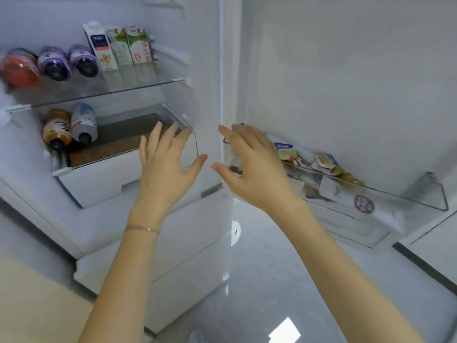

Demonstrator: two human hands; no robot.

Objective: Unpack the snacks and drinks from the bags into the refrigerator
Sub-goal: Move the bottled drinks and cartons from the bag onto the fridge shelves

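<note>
Both hands are empty and spread wide in front of the open white refrigerator [205, 70]. The left hand [168, 167] has straight fingers fanned out, and the right hand [254, 169] is relaxed with its thumb apart from the fingers. They hover close together without touching, and neither one rests on anything that I can make out.

Much of the unpacking looks done. On the clear glass shelf [148, 84], above and to the left of the left hand, three upright white milk cartons [118, 45] stand side by side. Further left on that shelf lie two purple-labelled plastic bottles [66, 61] and a red-orange bottle [19, 69], all on their sides with caps facing out.

Level with the left hand's fingertips and to its left, an orange-labelled bottle [57, 129] and a white-and-blue bottle [84, 123] lie touching each other above the white pull-out drawer [99, 179]. Just beyond and to the right of the right hand, the clear plastic door bin [420, 194] holds a heap of small snack packets [326, 164].

No bag is in view, so I cannot tell whether anything is left to unpack. With nothing in either hand, the next item would have to come from outside the view, or the door may be ready to close.
</note>
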